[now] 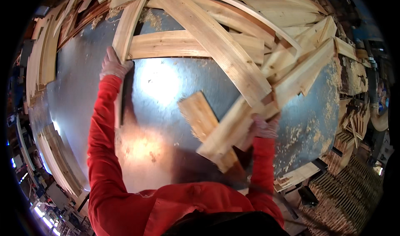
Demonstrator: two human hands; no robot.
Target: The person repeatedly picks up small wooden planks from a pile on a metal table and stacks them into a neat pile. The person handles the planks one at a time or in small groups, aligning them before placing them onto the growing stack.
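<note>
My left hand [113, 66], in a thin pale glove, is closed on a long wooden board [127, 29] at the left, which looks tilted up off the metal table [83, 77]. Lower right, my right hand [265, 127], gloved too, grips another board [227, 131]; motion smears it somewhat, and some fingers are hidden. Under that board a short plank [201, 114] with a ragged end lies on the table. A long knotty plank [212, 38] slants from the top down to near my right hand. It crosses over a level board [168, 44].
More boards [287, 11] are heaped at the far right, among them a thin bowed strip [250, 11]. Sawdust [308, 131] covers the table's right side. Stacked boards [43, 56] stand along the left edge, and slatted wood [337, 198] is piled at lower right.
</note>
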